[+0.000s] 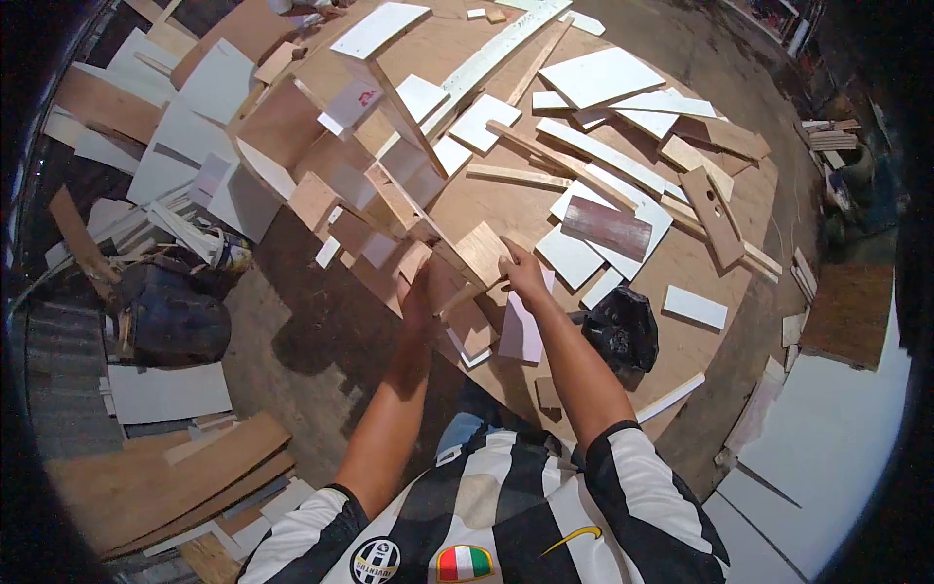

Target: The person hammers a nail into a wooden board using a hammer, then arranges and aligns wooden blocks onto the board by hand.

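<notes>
- While the right hand (523, 273) pinched the edge of a pale board (484, 255), its fingers were closed on the wood.
- The left hand (414, 284) was up against the near end of the wood frame (331, 156), but I could not tell how its fingers sat.
- The pale board was at that same end, over the near edge of the desk (506, 209); I could not tell if it was joined on.
- The frame looked partly made: boards stood together with open spaces between them, and plenty of loose wood was left.
- I counted one frame, one black bag (623, 331), one dark red board (605, 229) and one board with holes (711, 216).
- More than ten white boards (696, 307) lay about, some in heaps.
</notes>
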Motion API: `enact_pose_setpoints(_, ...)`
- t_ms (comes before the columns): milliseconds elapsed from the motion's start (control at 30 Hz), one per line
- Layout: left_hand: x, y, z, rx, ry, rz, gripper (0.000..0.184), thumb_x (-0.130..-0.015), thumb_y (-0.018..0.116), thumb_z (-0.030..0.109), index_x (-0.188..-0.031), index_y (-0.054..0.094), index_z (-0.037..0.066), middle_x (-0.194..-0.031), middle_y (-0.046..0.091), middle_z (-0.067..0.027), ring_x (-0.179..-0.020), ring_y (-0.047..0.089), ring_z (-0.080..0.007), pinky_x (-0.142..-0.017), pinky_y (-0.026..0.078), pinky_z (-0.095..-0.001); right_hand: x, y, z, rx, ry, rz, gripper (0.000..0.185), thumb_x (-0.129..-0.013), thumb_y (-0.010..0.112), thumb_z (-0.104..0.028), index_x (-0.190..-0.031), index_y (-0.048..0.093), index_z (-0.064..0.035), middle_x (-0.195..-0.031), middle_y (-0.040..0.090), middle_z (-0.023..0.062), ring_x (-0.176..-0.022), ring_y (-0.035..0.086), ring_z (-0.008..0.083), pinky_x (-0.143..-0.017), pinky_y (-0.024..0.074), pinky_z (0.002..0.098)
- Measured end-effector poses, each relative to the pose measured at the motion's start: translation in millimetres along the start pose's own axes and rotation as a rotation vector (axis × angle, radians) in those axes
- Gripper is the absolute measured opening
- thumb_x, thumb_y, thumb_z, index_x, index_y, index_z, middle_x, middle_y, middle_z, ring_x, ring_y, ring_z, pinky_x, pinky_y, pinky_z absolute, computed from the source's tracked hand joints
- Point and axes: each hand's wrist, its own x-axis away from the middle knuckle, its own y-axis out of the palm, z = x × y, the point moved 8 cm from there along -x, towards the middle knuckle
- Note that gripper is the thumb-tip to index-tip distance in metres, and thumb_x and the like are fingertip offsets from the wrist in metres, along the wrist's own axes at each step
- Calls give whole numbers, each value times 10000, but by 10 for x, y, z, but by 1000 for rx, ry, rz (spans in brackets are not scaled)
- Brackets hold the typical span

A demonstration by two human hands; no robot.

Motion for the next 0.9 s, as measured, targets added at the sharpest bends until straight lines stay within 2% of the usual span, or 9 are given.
enact_pose_setpoints(133,47,102,68,87,45,-12,550,-960,694,234,-1402,452,14,-1247,628,-118,-1110,649,-255,-937,557,-406,12,-3,-9,27,43,-1,559,-951,607,-165,-1502,509,-167,-873,601,36,-713,587,143,-592,563,327)
enact_pose_setpoints(267,-159,-204,-220,79,24,66,587,-939,727,252,-1403,454,18,-1265,619,-117,-1139,633,-250,-971,538,-401,42,-1,-39,31,76,3,579,-942,610,-160,-1510,497,-168,-917,634,50,-729,605,153,-592,567,326)
enact_pose_setpoints(300,-162,-206,-260,194,-7,23,603,-930,740,259,-1404,453,20,-1277,612,-120,-1157,623,-248,-984,529,-398,40,3,-31,34,74,1,579,-942,610,-160,-1510,497,-168,-917,634,50,-729,605,153,-592,567,326)
enact_pose_setpoints(367,-183,-215,-315,312,-37,-21,620,-922,753,266,-1406,452,21,-1289,605,-123,-1174,614,-246,-998,520,-396,37,-1,-46,12,42,23,592,-907,647,-122,-1485,519,-148,-1023,696,102,-737,639,170,-560,563,327)
enact_pose_setpoints(400,-174,-202,-319,237,-61,11,624,-920,755,268,-1404,449,22,-1294,601,-125,-1176,613,-244,-1000,518,-392,34,-3,-43,14,40,22,592,-907,647,-122,-1485,519,-148,-1023,696,102,-737,639,170,-560,563,327)
enact_pose_setpoints(467,-148,-156,-297,164,-83,42,627,-918,758,269,-1403,445,23,-1298,598,-127,-1177,612,-242,-1002,517,-388,32,15,-21,0,58,-14,631,-892,676,-110,-1497,496,-130,-1129,701,133,-759,664,182,-557,559,322)
enact_pose_setpoints(500,-125,-74,-195,117,-21,5,620,-919,756,262,-1398,442,24,-1296,600,-127,-1175,613,-241,-1002,517,-388,43,19,-42,1,57,-15,631,-892,676,-110,-1497,496,-130,-1129,701,133,-759,664,182,-557,559,322)
enact_pose_setpoints(567,-125,-20,-112,72,42,-33,613,-920,754,254,-1393,439,26,-1293,601,-128,-1173,614,-241,-1002,517,-387,69,30,-82,21,54,-24,668,-914,676,-97,-1537,447,-168,-987,684,80,-707,646,152,-572,554,300)
enact_pose_setpoints(900,-170,-88,-159,40,30,-66,567,-928,742,215,-1370,440,28,-1272,607,-129,-1135,630,-239,-955,543,-380,67,32,-41,-15,73,-51,688,-890,704,-96,-1527,446,-131,-1013,697,108,-706,654,166,-567,552,315)
